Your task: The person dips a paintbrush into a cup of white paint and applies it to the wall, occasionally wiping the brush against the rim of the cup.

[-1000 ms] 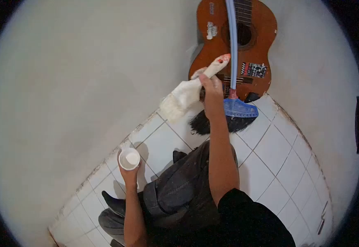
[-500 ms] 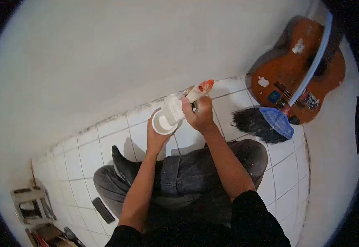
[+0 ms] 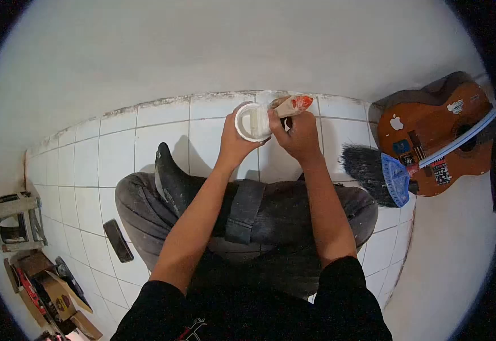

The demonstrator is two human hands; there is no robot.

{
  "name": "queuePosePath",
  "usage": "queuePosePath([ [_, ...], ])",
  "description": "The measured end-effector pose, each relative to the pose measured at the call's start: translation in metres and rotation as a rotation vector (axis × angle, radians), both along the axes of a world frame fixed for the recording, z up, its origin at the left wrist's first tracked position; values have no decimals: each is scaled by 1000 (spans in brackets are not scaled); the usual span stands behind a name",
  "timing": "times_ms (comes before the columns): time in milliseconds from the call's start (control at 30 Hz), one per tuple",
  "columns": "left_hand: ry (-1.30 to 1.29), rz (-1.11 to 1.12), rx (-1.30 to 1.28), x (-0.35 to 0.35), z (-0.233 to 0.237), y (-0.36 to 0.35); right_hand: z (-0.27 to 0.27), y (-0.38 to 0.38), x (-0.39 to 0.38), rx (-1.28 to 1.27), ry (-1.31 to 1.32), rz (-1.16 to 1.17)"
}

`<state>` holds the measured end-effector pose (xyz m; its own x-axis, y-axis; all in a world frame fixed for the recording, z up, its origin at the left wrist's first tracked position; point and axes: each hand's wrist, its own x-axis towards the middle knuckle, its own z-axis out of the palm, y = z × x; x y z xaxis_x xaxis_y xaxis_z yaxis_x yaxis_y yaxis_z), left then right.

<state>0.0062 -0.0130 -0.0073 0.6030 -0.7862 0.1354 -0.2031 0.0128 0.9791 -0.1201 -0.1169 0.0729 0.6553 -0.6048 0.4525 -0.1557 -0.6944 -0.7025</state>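
Near: my folded legs [image 3: 288, 207] on white tiles [image 3: 163, 136]; dark phone [image 3: 118, 241] flat at left. Beyond, my left hand [image 3: 234, 141] curls round a white cup [image 3: 240, 129], mouth up. My right hand [image 3: 302, 136] grips a brush [image 3: 286, 108], white end at the cup's right rim. Far right: broom [image 3: 396, 179], then guitar [image 3: 421, 128] by the wall [image 3: 248, 45].

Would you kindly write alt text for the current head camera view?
A person's left hand holds a white cup while the right hand holds a paint-smeared brush at its rim, above a white tiled floor. A broom and a stickered guitar are on the right; a dark phone lies on the left.
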Motion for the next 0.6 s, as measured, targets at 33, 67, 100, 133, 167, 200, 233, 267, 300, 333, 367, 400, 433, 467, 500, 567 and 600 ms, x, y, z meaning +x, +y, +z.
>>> queuePosePath([
  [33,-30,5,17,0,4,0,0,0,0,-20,33,2],
  [67,-68,-3,37,2,8,-1,0,0,1,-41,64,5],
  [100,-68,4,38,2,3,-1,-2,1,2,-42,64,12],
  [133,-58,24,20,1,-4,-2,-7,0,2,-33,44,0],
  [167,-49,43,1,1,-10,-2,-9,-1,3,-26,24,-12],
  [200,-52,39,11,3,-17,-3,-9,-1,3,-1,24,0],
  [233,-52,45,13,4,-24,-8,-10,-2,0,1,24,6],
  [267,-48,-13,0,5,-31,-13,-12,-4,-2,31,95,-25],
  [300,-56,-56,1,12,-36,-14,-18,-4,1,72,157,-39],
  [333,-118,-22,-27,11,-40,-18,-32,-10,-2,85,158,-39],
  [367,-187,22,-36,6,-47,-19,-51,-18,-6,112,157,-23],
  [400,-308,80,-35,3,-42,-15,-49,-17,-5,195,101,-8],
  [433,-298,85,68,0,-25,-8,-31,-14,-4,133,158,-33],
  [467,-313,101,63,0,-20,-6,-50,-24,-7,-3,171,-27],
  [500,-321,105,46,-1,-20,-6,-36,-17,-1,-74,111,-23],
  [567,-332,122,56,0,-14,-7,-32,-14,1,-49,98,-1],
  [600,-328,110,46,0,-17,-8,-34,-15,-2,-4,94,-9],
])
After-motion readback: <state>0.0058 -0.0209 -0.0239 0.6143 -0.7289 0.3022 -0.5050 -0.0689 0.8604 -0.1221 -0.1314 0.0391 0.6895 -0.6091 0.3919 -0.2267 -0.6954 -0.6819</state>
